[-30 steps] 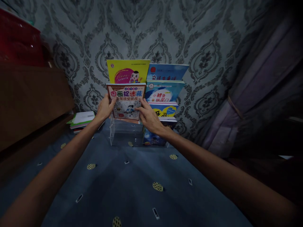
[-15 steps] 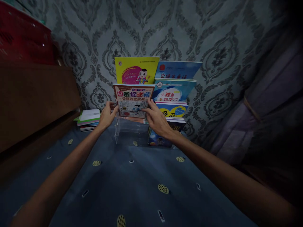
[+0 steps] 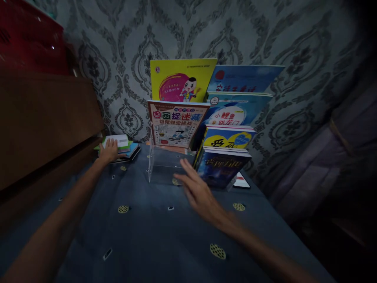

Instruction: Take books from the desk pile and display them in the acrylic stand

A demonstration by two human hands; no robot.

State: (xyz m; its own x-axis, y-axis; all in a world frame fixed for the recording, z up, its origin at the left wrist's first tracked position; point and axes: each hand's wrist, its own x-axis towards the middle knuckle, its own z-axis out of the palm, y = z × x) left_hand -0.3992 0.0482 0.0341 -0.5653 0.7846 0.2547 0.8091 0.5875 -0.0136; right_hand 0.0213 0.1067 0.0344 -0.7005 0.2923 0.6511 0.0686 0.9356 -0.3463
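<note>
A clear acrylic rack [image 3: 165, 167] against the patterned wall holds tiered children's books. A white puzzle book [image 3: 176, 124] stands in its left column, below a yellow book [image 3: 181, 78]. The right column shows several books, the front one dark blue [image 3: 220, 167]. My left hand [image 3: 109, 150] lies on a flat pile of books [image 3: 123, 143] at the left, fingers over the top one. My right hand [image 3: 198, 192] hovers open and slightly blurred above the cloth in front of the rack, holding nothing.
A dark blue cloth [image 3: 159, 236] with small yellow dots covers the surface. A brown wooden unit [image 3: 44, 122] juts in at the left with a red box [image 3: 26, 39] on top. A purple curtain [image 3: 330, 157] hangs at the right.
Both hands let go of the white puzzle book, which now stands in the rack. My left hand moved left onto the flat pile; my right hand drew back toward me.
</note>
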